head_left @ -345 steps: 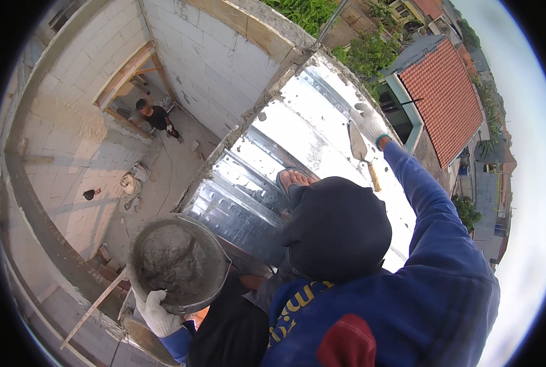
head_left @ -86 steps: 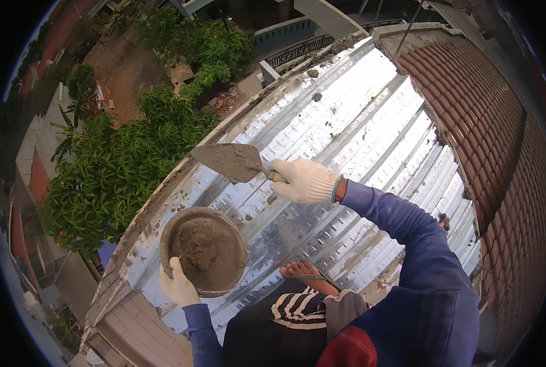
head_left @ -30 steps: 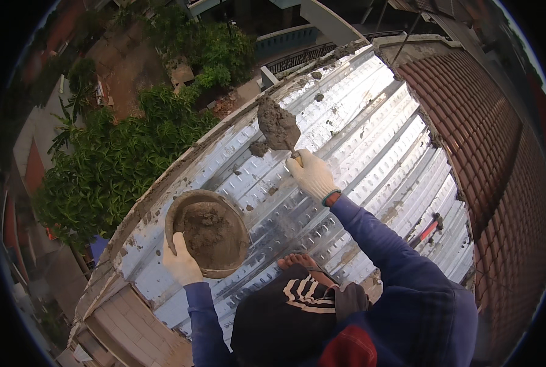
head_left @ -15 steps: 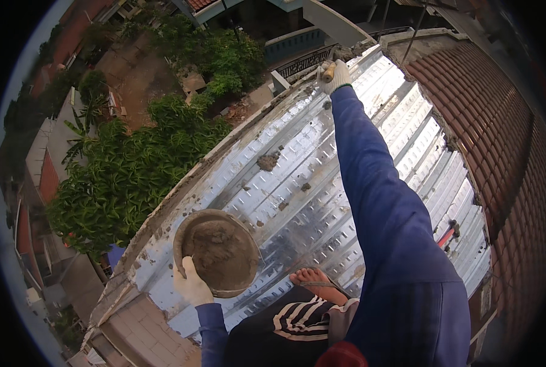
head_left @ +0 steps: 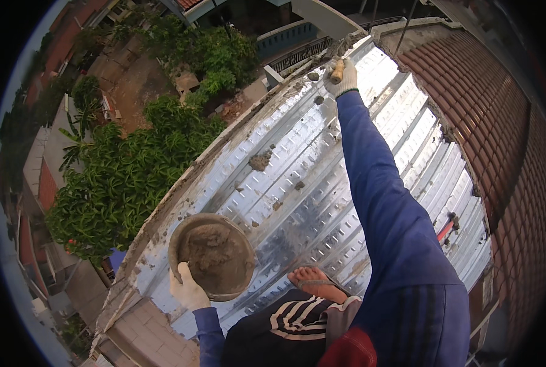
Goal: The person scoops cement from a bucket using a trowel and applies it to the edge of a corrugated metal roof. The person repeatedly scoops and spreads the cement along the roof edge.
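Note:
My gloved left hand (head_left: 189,290) grips the near-left rim of a round bucket (head_left: 174,235), which stands slightly tilted on the metal sheet. Wet grey mortar (head_left: 210,248) partly fills it. Stretched far ahead, my gloved right hand (head_left: 344,79) is closed round the wooden handle of a trowel (head_left: 338,71); its blade is hidden by the hand. That hand is low over the far end of the shiny ribbed metal decking (head_left: 297,159), close to a rough mortar edge (head_left: 346,44). A mortar clump (head_left: 260,161) and smaller bits dot the decking between my hands.
A hammer with a red handle (head_left: 446,230) lies on the decking at the right. Brown roof tiles (head_left: 468,92) rise along the right side. On the left, a narrow masonry edge (head_left: 163,205) borders a drop to trees (head_left: 132,171). My sandalled foot (head_left: 316,284) is on the metal.
My right hand with the trowel has shifted slightly right and back from the edge, and its handle has turned. A mortar dab now shows beside it. The view has shifted slightly.

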`<state>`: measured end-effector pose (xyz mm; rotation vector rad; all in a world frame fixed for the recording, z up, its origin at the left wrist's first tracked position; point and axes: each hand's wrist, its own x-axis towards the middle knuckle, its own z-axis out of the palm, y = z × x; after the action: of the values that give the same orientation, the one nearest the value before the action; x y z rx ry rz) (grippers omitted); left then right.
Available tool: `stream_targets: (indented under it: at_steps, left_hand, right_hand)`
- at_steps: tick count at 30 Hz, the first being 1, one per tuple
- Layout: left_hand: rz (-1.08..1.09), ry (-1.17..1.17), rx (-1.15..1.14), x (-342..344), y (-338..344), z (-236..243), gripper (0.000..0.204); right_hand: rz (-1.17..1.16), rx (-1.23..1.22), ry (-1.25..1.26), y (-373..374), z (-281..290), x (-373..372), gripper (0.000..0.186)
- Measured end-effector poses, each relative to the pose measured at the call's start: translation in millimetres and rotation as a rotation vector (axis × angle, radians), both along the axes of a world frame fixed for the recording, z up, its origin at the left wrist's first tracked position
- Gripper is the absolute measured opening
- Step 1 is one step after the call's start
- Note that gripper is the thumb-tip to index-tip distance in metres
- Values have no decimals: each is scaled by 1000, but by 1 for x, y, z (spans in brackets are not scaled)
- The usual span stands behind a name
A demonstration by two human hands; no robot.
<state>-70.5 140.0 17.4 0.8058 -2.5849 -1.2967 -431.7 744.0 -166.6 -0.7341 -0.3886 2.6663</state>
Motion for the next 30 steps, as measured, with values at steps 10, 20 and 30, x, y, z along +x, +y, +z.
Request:
stream_targets:
  at_steps: [10,20,30]
  left_hand:
    - [-6,46,-7,0,4,4,42]
    - [-3,49,25,-6,6,0,39]
    - [-7,29,6,3,-2,1,39]
  right_hand:
    - [419,395,-143,-50,35,30,35]
    - [315,317,-217,57,-24,-44,26]
    - [74,83,-153,38,-17,-13,25]
